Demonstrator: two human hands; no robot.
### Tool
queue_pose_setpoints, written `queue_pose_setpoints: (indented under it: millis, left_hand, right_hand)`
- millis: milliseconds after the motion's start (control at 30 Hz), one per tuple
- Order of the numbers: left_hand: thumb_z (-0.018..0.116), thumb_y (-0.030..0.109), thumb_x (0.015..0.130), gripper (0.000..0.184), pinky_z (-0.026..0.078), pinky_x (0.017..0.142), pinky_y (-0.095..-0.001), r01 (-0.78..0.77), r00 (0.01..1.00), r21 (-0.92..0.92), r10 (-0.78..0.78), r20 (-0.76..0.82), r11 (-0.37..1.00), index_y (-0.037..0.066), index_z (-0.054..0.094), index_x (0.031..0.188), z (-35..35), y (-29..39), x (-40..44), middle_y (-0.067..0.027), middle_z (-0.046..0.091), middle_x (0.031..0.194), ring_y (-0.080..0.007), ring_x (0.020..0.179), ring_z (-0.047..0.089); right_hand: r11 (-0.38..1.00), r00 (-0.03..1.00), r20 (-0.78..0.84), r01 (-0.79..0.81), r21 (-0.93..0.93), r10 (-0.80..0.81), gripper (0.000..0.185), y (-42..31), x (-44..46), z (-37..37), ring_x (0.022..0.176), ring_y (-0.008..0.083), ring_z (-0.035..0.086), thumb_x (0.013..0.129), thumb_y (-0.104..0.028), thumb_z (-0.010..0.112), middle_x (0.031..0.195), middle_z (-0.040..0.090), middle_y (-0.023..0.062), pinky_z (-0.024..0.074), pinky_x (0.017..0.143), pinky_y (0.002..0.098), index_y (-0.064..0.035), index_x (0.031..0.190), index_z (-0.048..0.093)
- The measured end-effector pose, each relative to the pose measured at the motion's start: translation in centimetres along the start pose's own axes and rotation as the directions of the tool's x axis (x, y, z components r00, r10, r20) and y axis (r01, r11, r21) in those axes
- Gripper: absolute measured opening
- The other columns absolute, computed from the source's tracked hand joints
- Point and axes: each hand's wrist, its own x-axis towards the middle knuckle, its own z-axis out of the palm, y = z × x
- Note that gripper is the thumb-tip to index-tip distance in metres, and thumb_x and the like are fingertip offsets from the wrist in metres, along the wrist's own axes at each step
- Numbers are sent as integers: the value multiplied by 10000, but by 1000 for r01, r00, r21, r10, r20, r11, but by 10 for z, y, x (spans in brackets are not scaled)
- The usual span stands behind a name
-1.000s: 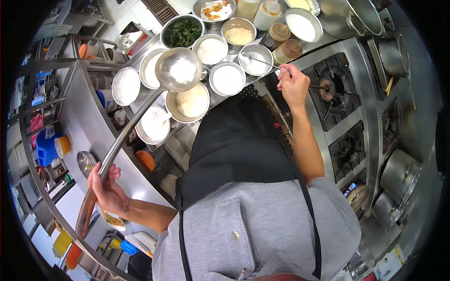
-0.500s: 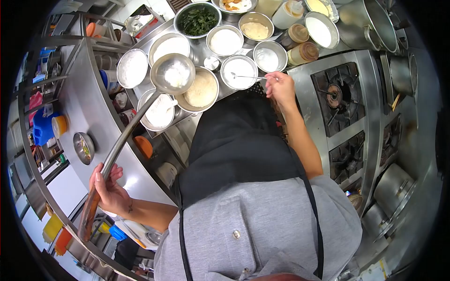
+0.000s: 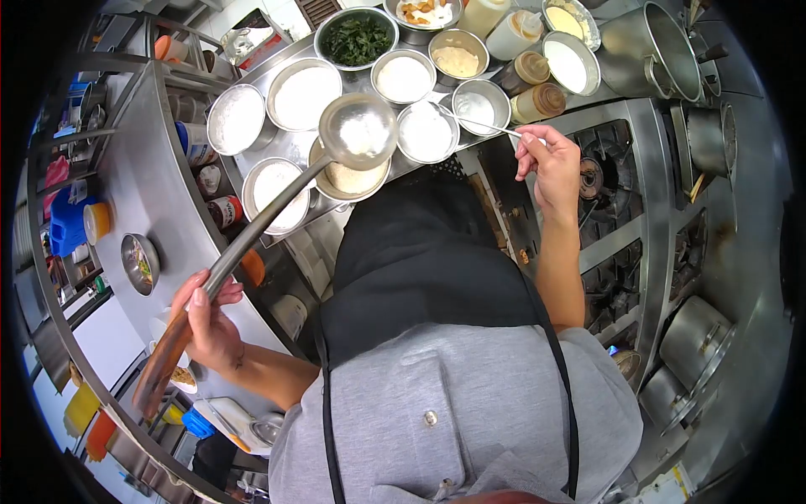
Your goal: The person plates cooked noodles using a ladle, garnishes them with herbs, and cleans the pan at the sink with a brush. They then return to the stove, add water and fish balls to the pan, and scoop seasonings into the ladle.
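My left hand (image 3: 207, 323) is closed round the long handle of a metal ladle (image 3: 358, 132), near its wooden end. A little white stuff lies in the ladle's bowl, which hangs over the tub of pale grains (image 3: 356, 179). The thumb and fingers of my right hand (image 3: 547, 161) pinch the end of a thin metal spoon (image 3: 483, 123). Its tip is at the near rims of two tubs, one heaped with white powder (image 3: 426, 133), the other holding less white powder (image 3: 478, 107).
More tubs of white powder (image 3: 302, 94), a bowl of green leaves (image 3: 356, 39) and squeeze bottles (image 3: 537, 102) crowd the counter. Gas burners (image 3: 598, 172) lie right of my right hand. A small bowl (image 3: 139, 264) stands on the left steel counter.
The spoon dipped to the heaped powder tub, then moved right with my right hand. My left hand has shifted the ladle's bowl to the right.
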Motion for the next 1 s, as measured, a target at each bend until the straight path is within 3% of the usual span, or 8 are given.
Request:
queue_pose_setpoints:
  millis: [233, 367, 467, 600, 733, 800, 933, 1000]
  left_hand:
    - [555, 153, 935, 315, 581, 586, -337, 71, 980, -28, -65, 186, 997, -117, 609, 1087, 40, -5, 11, -264, 670, 841, -293, 645, 680]
    - [570, 134, 929, 308, 576, 574, -333, 34, 954, -112, 1, 301, 993, -138, 613, 1065, 49, 1, 29, -267, 668, 837, -297, 617, 673]
    - [591, 130, 915, 313, 582, 509, -373, -50, 893, -255, 158, 422, 966, -154, 607, 1046, 75, 5, 40, -312, 642, 883, -321, 584, 663]
    - [561, 220, 933, 393, 592, 547, -390, -89, 633, -378, 346, 693, 921, -141, 600, 1085, 163, 10, 7, -298, 643, 926, -329, 616, 680]
    - [623, 104, 922, 399, 580, 726, -342, -231, 228, -463, 510, 829, 856, -84, 545, 1266, 250, -8, -97, -196, 661, 1067, -245, 821, 691]
    - [653, 35, 897, 458, 562, 739, -309, 343, 45, -138, 131, 990, 929, -49, 520, 1327, 254, 2, -155, -149, 678, 1061, -203, 837, 680]
    - [632, 64, 931, 432, 561, 712, -296, 208, -120, 4, 21, 993, 978, -27, 522, 1339, 259, -27, -183, -150, 688, 1020, -184, 801, 679]
    - [615, 85, 954, 406, 575, 731, -290, 126, -67, 93, -85, 994, 988, -57, 516, 1320, 262, -62, -185, -163, 691, 1010, -182, 820, 682]
  right_hand:
    - [894, 999, -21, 22, -447, -35, 156, 41, 12, 15, 485, 111, 585, 917, -50, 556, 607, 605, 44, 462, 446, 270, 34, 946, 685]
    - [402, 919, 35, 205, -892, -392, 563, 78, -8, 14, 1095, 390, 550, 905, -295, 662, 1135, 592, 261, 447, 946, 460, -3, 1357, 497]
    - [422, 935, -84, 74, -904, -344, 381, 61, -66, 19, 1009, 380, 592, 899, -256, 662, 1041, 645, 210, 482, 871, 454, -8, 1187, 628]
    - [977, 982, 153, 134, -166, -109, 285, 14, -142, 53, 945, 178, 676, 954, -232, 633, 1049, 706, 123, 538, 824, 327, -3, 1117, 684]
    - [645, 969, -230, 231, 729, -87, 354, -21, -192, 38, 1067, 193, 636, 984, -238, 578, 1216, 634, 145, 537, 834, 304, -28, 1265, 528]
    - [463, 874, -486, 423, 779, 21, 155, -11, -222, -10, 908, 199, 678, 931, -148, 607, 1042, 685, 138, 550, 747, 287, -66, 1056, 567]
    - [603, 447, -870, 641, 475, 211, 202, 20, -335, -131, 665, 202, 621, 871, -91, 599, 862, 669, 127, 502, 566, 308, -61, 1057, 526]
    - [540, 499, -849, 672, 506, 176, 210, 44, -413, -195, 589, 167, 564, 877, -122, 605, 807, 642, 83, 473, 514, 317, -61, 1063, 529]
